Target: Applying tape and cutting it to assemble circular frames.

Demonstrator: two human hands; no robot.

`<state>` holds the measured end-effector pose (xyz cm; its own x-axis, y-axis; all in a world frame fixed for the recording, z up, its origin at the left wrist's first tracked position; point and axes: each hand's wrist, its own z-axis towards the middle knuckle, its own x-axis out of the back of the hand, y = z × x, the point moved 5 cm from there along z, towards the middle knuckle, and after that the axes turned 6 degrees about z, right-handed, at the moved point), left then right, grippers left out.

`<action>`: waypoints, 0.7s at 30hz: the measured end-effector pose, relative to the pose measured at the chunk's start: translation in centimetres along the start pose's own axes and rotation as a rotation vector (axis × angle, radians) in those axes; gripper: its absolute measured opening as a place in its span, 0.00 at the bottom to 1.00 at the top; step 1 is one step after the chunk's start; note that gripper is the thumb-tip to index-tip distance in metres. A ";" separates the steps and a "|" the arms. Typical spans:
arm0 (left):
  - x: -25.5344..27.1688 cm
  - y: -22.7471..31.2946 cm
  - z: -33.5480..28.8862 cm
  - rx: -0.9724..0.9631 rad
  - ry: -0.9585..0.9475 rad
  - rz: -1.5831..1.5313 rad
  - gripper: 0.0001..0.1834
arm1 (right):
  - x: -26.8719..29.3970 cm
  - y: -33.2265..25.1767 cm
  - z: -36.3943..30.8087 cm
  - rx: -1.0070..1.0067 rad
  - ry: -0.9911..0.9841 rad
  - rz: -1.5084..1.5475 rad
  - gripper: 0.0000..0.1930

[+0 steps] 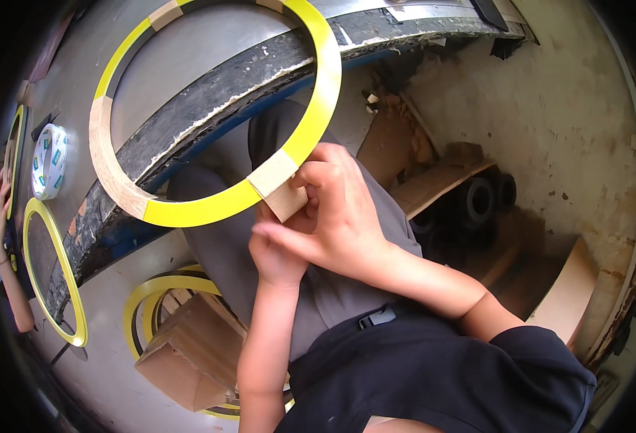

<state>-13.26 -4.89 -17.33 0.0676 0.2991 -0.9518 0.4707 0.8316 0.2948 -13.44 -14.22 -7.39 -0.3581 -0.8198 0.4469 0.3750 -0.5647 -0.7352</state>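
Right now both hands are pinching the small wooden block [286,199] under the ring [209,108]'s lower rim; right hand [339,216] is gripping above, left hand [278,252] just beneath, ring extending up-left.

Yellow-taped wooden ring [188,209], held upright

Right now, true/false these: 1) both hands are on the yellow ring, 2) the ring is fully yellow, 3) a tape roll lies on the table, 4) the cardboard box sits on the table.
1) True: left hand and right hand grip the yellow ring at a wood segment.
2) False: it has bare wood sections.
3) True: the tape roll lies on the table at left.
4) False: the cardboard box is on the floor.
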 end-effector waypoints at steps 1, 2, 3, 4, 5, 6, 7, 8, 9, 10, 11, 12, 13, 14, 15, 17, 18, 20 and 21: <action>-0.1 0.0 -0.3 0.030 -0.038 0.030 0.32 | -0.2 0.2 -0.1 0.011 0.016 -0.002 0.26; 0.0 0.0 -0.5 0.030 -0.039 0.034 0.32 | 0.0 0.1 -0.1 0.011 0.019 0.001 0.26; 0.3 0.1 -0.7 0.034 0.016 0.054 0.32 | 0.2 0.0 0.0 0.011 -0.017 -0.014 0.23; 0.6 0.2 -1.0 0.036 0.071 0.074 0.32 | 0.2 -0.2 0.0 0.011 -0.054 -0.028 0.20; 0.5 0.4 -1.3 0.038 0.071 0.076 0.32 | 0.3 -0.2 0.1 0.010 -0.051 -0.027 0.20; 0.5 0.9 -1.7 0.013 0.121 0.152 0.30 | 0.4 -0.3 0.1 0.013 -0.057 -0.027 0.18; 0.4 1.4 -2.1 -0.012 0.172 0.227 0.29 | 0.4 -0.4 0.1 0.015 -0.064 -0.025 0.16; 0.0 2.6 -2.7 -0.234 0.401 0.593 0.22 | 0.6 -0.3 -0.1 0.012 -0.059 -0.029 0.16; -0.2 4.2 -4.1 -0.454 0.520 0.935 0.13 | 0.6 -0.1 -0.4 0.014 -0.087 -0.032 0.19; -2.0 6.1 -4.9 -0.816 0.524 1.276 0.08 | 0.6 0.0 -0.6 0.016 -0.116 -0.036 0.22; -5.2 7.3 -5.1 -1.099 0.436 1.679 0.07 | 0.9 0.1 -0.8 0.011 -0.110 -0.045 0.22; -8.7 8.6 -5.3 -1.310 0.229 2.184 0.08 | 1.1 0.0 -0.8 0.008 -0.104 -0.045 0.22; -11.2 9.1 -4.9 -1.439 0.179 2.387 0.08 | 0.9 -0.2 -1.0 0.010 -0.105 -0.039 0.22; -12.2 9.3 -3.0 -1.320 0.022 2.395 0.09 | 1.1 -0.3 -1.2 0.011 -0.108 -0.044 0.22; -12.7 9.4 -1.5 -1.203 -0.123 2.402 0.11 | 1.2 -0.4 -1.3 -0.005 -0.102 -0.043 0.19; -11.6 9.6 -0.9 -1.158 -0.124 2.373 0.12 | 1.8 -0.9 -1.4 -0.015 -0.095 -0.044 0.16; -11.2 9.7 -0.6 -1.109 -0.136 2.341 0.12 | 2.5 -1.3 -1.5 -0.010 -0.120 -0.058 0.16; -11.2 9.8 -0.4 -1.113 -0.140 2.303 0.12 | 4.0 -2.3 -1.4 0.006 -0.143 -0.088 0.18; -11.2 9.9 -0.4 -1.113 -0.142 2.269 0.12 | 4.7 -2.7 -1.0 0.008 -0.145 -0.090 0.18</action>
<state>-9.75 0.15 -3.70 -0.3713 0.6449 0.6680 -0.7169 -0.6563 0.2352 -16.99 -16.43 -3.76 -0.2641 -0.7707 0.5799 0.3539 -0.6368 -0.6850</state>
